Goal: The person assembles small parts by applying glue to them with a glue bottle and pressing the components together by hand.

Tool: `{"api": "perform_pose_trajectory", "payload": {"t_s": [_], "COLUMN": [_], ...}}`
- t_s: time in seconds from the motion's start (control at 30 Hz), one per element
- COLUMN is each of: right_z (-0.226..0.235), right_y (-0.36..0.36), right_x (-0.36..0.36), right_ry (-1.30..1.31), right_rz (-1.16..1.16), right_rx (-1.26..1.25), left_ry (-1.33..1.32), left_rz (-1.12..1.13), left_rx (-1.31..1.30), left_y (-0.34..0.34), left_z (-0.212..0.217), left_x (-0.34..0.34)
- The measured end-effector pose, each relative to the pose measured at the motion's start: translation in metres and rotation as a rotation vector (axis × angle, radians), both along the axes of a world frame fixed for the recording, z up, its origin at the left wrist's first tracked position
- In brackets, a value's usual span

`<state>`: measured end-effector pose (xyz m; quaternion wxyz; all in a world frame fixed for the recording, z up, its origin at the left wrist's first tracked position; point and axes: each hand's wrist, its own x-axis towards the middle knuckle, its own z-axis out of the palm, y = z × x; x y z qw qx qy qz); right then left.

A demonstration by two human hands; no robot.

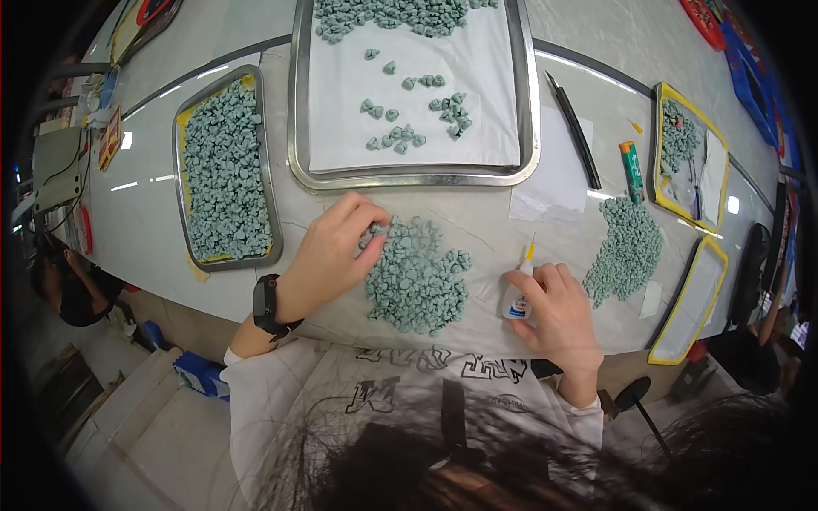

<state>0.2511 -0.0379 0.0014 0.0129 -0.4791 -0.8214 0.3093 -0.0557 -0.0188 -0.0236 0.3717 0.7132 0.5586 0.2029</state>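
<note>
A heap of small grey-green pieces (pixel 417 289), like little stones or moulded bits, lies on the table in front of me. At its upper left edge, my left hand (pixel 332 243), with a dark watch on the wrist, has thumb and fingers closed around a grey-green piece, which the fingers partly hide. My right hand (pixel 554 311), to the right of the heap, grips a small white bottle (pixel 519 305), seemingly glue, upright with its thin needle tip with a yellow base (pixel 530 250) pointing away from me.
Ahead stands a metal tray (pixel 409 179) lined with white paper, pieces spread on it. A full tray (pixel 277 230) is at left. On the right are smaller pieces (pixel 626 251), a green tube (pixel 631 170), black tweezers (pixel 575 132) and two yellow-edged trays (pixel 722 183).
</note>
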Motion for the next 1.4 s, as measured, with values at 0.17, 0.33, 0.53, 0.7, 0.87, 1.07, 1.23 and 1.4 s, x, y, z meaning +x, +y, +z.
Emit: {"api": "perform_pose_trajectory", "payload": {"t_s": [0.17,0.33,0.53,0.7,0.87,1.07,1.23,1.4], "right_z": [-0.004,-0.017,-0.009,-0.011,-0.015,-0.018,-0.034,-0.050], "right_y": [-0.001,-0.007,0.000,-0.002,-0.003,0.000,0.008,0.012], "right_x": [0.002,0.011,-0.009,-0.025,-0.022,-0.018,-0.027,-0.036], "right_ry": [0.147,0.274,0.685,0.847,0.977,1.014,0.911,0.625], "right_rz": [-0.059,-0.095,-0.094,-0.096,-0.179,-0.118,-0.275,-0.281], "right_rx": [0.067,0.201,0.567,0.538,0.525,0.418,0.515,0.444], "left_ry": [-0.091,-0.174,-0.430,-0.802,-1.106,-1.100,-1.100,-1.108], "left_rz": [0.003,-0.012,-0.230,-0.310,-0.191,-0.092,0.061,0.079], "left_rx": [-0.034,-0.009,-0.083,-0.510,-0.912,-0.887,-0.855,-0.723], "left_y": [0.005,0.008,0.019,0.023,0.031,0.026,0.029,0.030], "left_z": [-0.006,-0.001,0.033,0.023,0.021,0.018,0.016,0.015], "left_x": [-0.002,0.001,0.030,0.059,0.069,0.064,0.063,0.058]}}
